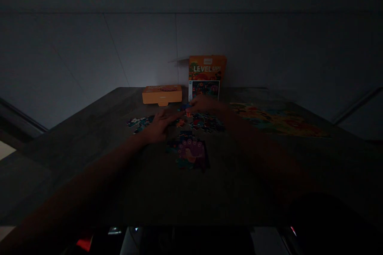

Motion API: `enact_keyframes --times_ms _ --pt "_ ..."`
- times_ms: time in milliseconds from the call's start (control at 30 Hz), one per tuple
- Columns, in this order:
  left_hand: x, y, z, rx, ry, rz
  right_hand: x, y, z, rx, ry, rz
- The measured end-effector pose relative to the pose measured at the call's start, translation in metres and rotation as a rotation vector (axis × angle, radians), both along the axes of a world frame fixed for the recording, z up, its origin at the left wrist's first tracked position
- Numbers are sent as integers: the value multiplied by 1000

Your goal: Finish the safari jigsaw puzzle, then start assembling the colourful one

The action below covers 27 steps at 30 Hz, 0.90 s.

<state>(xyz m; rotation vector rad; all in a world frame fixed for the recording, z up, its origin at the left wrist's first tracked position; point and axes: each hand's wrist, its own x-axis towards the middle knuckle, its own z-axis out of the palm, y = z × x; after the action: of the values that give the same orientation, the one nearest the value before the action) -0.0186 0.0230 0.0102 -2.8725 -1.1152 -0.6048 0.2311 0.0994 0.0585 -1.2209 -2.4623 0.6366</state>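
On the dark table, my left hand (158, 128) rests among loose jigsaw pieces with its fingers stretched out to the right. My right hand (205, 104) reaches in from the right, fingertips pinched at a blue and orange puzzle piece (188, 113); dim light blurs the exact grip. Loose puzzle pieces (206, 122) spread beneath the right hand, and more puzzle pieces (140, 122) lie left of the left hand. Nearer to me is a partly joined puzzle section (191, 152) showing a purple peacock-like bird.
An orange box (161, 95) lies flat at the back. Beside it stands an upright orange box (206, 67) marked "LEVEL UP!", with a smaller picture card (205, 87) before it. A colourful assembled puzzle (281, 121) lies to the right. A pale wall rises behind the table.
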Motion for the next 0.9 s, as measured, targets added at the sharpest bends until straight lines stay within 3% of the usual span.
enact_keyframes --times_ms 133,333,500,600,800,900 --pt "3 -1 3 27 30 12 -11 -10 5 -7 -70 115" --pt "-3 9 -4 -36 123 283 -1 -2 -10 9 -416 -26" --pt "-7 12 -10 -57 164 391 3 -2 -20 -26 -448 0" --pt "-5 9 -8 -13 114 332 5 -1 -20 -58 -402 -20" --pt "1 0 -2 -37 73 -32 2 0 -11 -44 -276 9" --pt "3 -3 0 -70 70 -87 -7 -5 -6 5 -134 66"
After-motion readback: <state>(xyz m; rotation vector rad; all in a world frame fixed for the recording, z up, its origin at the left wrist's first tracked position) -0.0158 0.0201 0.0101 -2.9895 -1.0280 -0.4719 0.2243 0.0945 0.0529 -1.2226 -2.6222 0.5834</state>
